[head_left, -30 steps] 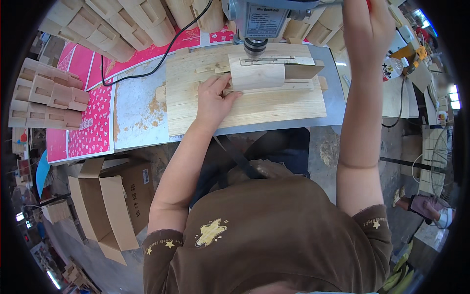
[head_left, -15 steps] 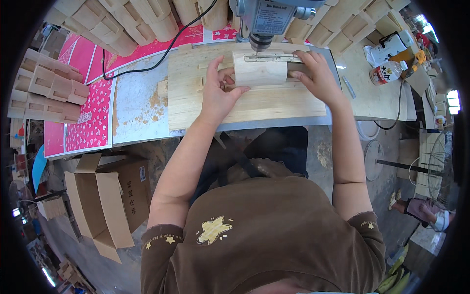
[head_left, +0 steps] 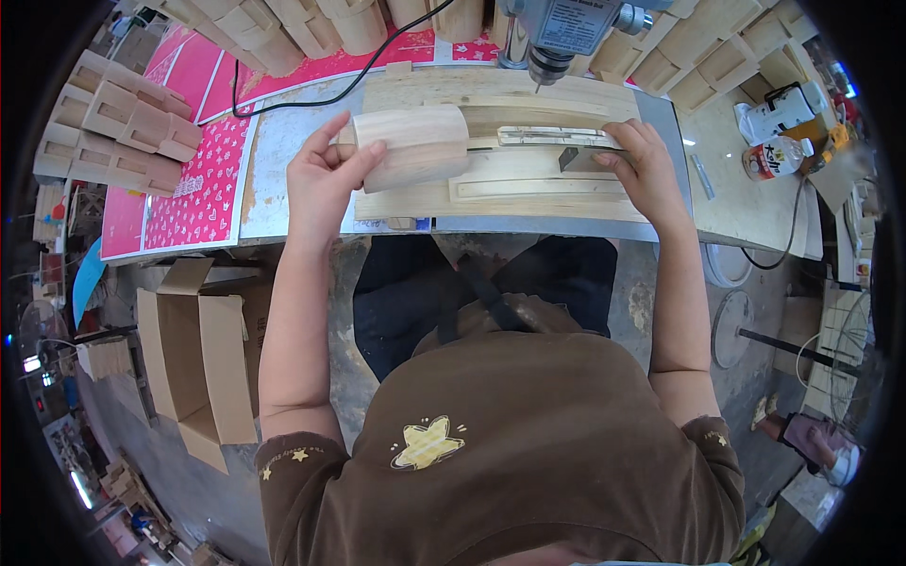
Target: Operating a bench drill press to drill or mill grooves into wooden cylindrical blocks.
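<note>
In my left hand (head_left: 326,184) is a pale wooden cylinder (head_left: 415,146), lying sideways, gripped at its left end with the thumb on top. My right hand (head_left: 646,170) pinches the right end of a narrow, light-coloured slatted strip (head_left: 552,138) with a dark edge. Below that strip a small dark metal bracket (head_left: 568,158) stands near my right fingertips. A gap separates the cylinder from the strip. Above them hangs the bench drill (head_left: 552,61), its bit over the wooden base board (head_left: 566,209), which has raised wooden rails.
Stacked wooden cylinders with cut-out slots (head_left: 123,132) stand at the left; more line the back. A black cable (head_left: 330,97) crosses the pink-and-white table covering. To the right are a bottle (head_left: 779,158) and a marker-like stick (head_left: 702,176). An open cardboard box (head_left: 222,368) sits below left.
The cylinder has come off the strip and moved left in my left hand, out from under the drill. My right hand stays at the strip's right end. The whole view has shifted slightly.
</note>
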The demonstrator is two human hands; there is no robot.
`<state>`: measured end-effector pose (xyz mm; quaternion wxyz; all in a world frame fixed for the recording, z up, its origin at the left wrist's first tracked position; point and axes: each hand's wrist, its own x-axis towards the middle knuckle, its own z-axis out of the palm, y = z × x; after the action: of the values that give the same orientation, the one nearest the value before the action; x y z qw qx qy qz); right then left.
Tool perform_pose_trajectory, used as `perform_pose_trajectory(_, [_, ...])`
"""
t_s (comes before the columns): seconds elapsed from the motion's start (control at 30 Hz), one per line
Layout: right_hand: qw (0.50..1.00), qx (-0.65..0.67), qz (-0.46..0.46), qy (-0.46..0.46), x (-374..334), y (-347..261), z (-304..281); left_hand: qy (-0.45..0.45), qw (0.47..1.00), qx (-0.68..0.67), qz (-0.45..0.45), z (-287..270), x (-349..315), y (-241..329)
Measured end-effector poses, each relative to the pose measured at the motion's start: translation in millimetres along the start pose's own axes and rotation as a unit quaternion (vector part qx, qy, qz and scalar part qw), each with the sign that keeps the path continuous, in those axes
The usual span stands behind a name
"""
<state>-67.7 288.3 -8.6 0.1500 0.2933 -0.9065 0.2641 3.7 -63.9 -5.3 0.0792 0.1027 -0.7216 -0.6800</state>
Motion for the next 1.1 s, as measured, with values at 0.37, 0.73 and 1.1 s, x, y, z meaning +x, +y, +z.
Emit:
perform_pose_trajectory(0.37, [1.000, 0.003, 0.001, 0.000, -9, -2, -4, 0.017, 0.978, -0.160, -0.132, -5, 2, 11])
perform_pose_trajectory(0.73, [0.999, -0.020, -0.028, 0.006, -1, -13, 14, -0.081, 0.972, -0.156, -0.159, 80, 8, -24])
perform_pose_trajectory(1.1, [0.997, -0.027, 0.000, 0.071, 18, 7, 32, 0.030, 0.893, 0.355, 0.276, 91, 2, -75])
